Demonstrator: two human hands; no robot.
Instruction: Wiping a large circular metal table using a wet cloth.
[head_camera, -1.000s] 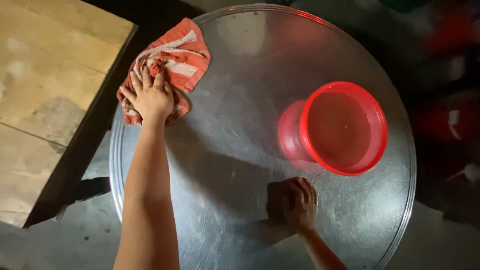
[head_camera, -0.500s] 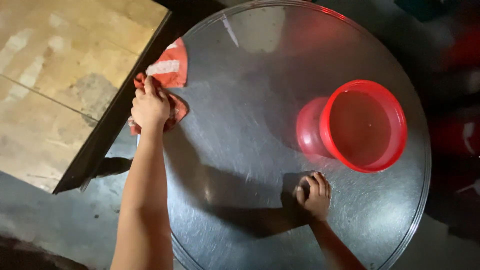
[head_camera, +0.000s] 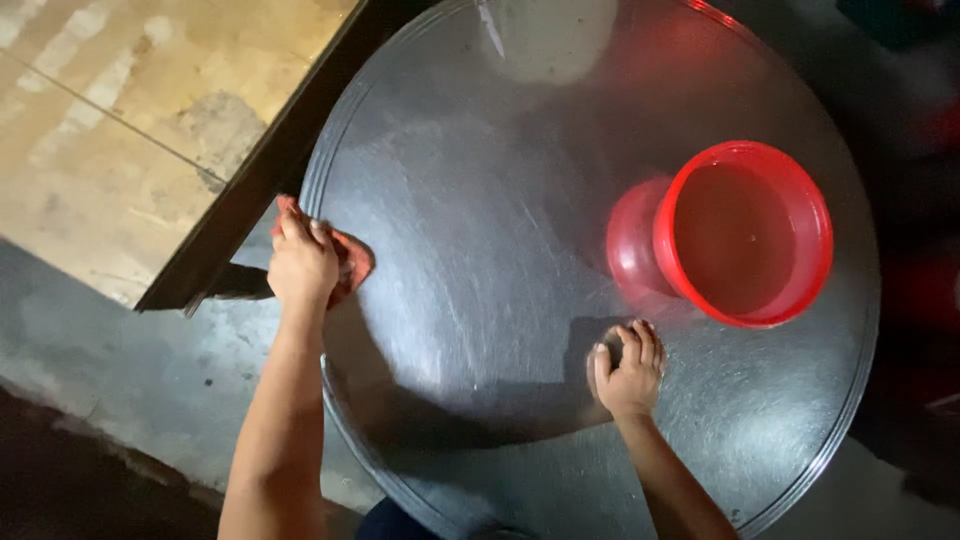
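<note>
Dragged nearer along the round metal bench (head_camera: 480, 200), left hand (head_camera: 302, 263) clenches red cloth (head_camera: 352, 268) at its rim; right hand (head_camera: 628, 372), empty, braces beside red basin (head_camera: 745, 235).

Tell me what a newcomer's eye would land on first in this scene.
The bright red basin stands out first, sitting on the right side of the big round metal table. Next comes the left hand pressing a crumpled red cloth onto the table's left rim, beside a dark-framed wooden board. The right hand rests curled on the tabletop just below and left of the basin.
</note>
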